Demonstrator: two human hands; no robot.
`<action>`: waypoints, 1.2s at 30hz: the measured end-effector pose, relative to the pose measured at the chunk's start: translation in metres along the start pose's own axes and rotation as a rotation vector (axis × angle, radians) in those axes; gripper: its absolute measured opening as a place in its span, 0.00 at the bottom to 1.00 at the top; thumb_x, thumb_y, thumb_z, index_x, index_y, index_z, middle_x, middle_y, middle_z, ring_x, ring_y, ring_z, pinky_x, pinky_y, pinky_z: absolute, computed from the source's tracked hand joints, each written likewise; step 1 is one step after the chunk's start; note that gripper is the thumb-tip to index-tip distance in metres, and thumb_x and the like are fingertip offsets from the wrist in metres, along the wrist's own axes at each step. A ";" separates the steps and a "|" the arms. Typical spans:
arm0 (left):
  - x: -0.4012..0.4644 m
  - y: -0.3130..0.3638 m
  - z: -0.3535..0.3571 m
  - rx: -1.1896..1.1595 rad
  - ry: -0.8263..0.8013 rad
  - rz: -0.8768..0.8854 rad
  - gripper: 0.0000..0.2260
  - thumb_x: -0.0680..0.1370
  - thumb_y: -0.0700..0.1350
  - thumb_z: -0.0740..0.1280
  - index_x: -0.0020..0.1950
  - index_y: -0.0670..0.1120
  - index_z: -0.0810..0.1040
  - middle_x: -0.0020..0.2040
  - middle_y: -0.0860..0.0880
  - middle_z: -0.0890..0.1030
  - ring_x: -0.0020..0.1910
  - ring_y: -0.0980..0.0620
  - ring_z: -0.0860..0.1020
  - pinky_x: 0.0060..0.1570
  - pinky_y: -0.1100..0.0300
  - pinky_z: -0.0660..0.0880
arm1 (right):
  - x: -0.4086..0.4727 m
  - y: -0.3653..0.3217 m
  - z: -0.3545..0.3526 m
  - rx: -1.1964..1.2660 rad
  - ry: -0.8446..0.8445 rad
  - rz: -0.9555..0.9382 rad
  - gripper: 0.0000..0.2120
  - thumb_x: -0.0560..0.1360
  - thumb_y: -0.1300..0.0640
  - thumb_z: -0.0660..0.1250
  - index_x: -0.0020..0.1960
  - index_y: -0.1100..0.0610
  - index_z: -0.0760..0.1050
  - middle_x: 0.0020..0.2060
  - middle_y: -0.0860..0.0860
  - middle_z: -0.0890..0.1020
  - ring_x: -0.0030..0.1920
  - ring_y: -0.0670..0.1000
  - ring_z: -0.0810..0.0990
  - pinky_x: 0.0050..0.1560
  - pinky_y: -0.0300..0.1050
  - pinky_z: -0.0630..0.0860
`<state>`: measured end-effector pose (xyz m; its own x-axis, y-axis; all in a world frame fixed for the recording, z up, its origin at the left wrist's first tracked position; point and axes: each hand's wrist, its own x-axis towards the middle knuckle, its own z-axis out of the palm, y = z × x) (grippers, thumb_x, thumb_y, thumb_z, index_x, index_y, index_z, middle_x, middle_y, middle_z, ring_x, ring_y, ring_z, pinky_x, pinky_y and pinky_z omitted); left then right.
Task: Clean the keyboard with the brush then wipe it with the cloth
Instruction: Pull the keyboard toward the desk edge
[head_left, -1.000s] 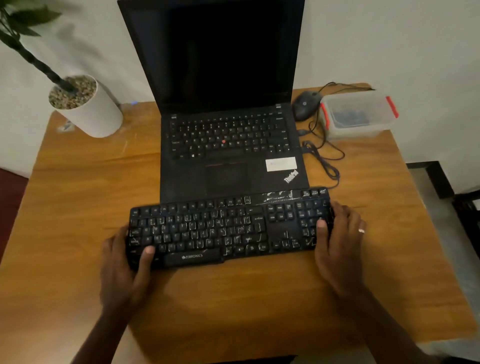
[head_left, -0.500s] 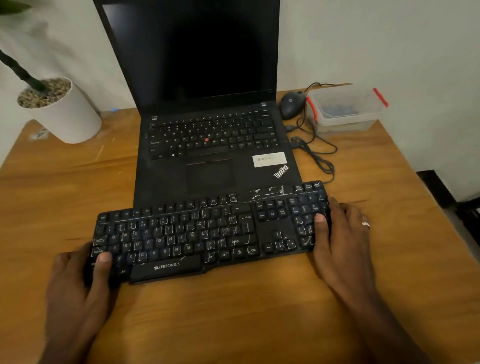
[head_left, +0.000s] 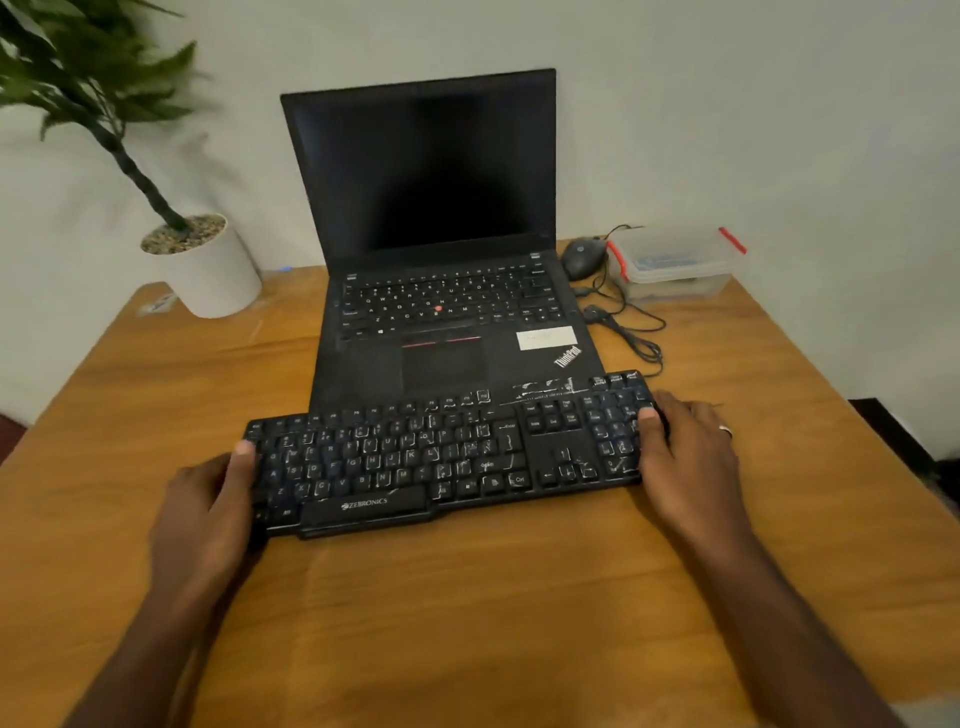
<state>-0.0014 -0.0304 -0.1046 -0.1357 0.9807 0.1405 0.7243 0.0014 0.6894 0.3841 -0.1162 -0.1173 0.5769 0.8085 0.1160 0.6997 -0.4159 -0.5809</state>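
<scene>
A black external keyboard lies across the wooden table, its far edge overlapping the front of an open black laptop. My left hand grips the keyboard's left end, thumb on top of the keys. My right hand grips the right end, thumb on the number pad and a ring on one finger. No brush or cloth shows in the open; a clear lidded box at the back right holds something bluish that I cannot make out.
A white pot with a green plant stands at the back left. A black mouse and its tangled cable lie between the laptop and the box. A wall runs behind the table.
The view has tilted up and shifted, so the whole laptop screen and plant leaves now show. Both hands stay on the keyboard's ends; the keyboard sits in about the same place against the laptop.
</scene>
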 end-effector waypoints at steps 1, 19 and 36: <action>0.003 0.006 0.000 -0.039 -0.015 -0.056 0.30 0.80 0.69 0.50 0.40 0.47 0.78 0.40 0.45 0.80 0.43 0.40 0.78 0.46 0.45 0.74 | 0.002 0.000 -0.001 -0.002 -0.011 -0.002 0.22 0.85 0.47 0.53 0.73 0.55 0.71 0.60 0.57 0.75 0.63 0.59 0.72 0.65 0.55 0.68; -0.082 -0.010 -0.061 -0.134 -0.063 -0.166 0.23 0.84 0.60 0.54 0.48 0.44 0.78 0.48 0.40 0.79 0.49 0.41 0.77 0.49 0.49 0.70 | -0.086 0.018 -0.034 0.070 -0.037 -0.057 0.19 0.85 0.50 0.54 0.63 0.58 0.78 0.56 0.58 0.79 0.58 0.58 0.75 0.53 0.49 0.67; -0.099 -0.028 -0.061 0.047 -0.077 0.066 0.25 0.85 0.52 0.56 0.38 0.37 0.78 0.33 0.39 0.79 0.35 0.39 0.76 0.37 0.51 0.70 | -0.114 0.017 -0.026 0.008 0.130 -0.025 0.17 0.84 0.55 0.56 0.62 0.62 0.79 0.54 0.59 0.79 0.54 0.58 0.76 0.55 0.51 0.70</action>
<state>-0.0498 -0.1395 -0.0948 -0.0353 0.9911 0.1281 0.7612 -0.0564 0.6461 0.3409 -0.2265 -0.1200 0.6094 0.7575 0.2342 0.7117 -0.3925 -0.5826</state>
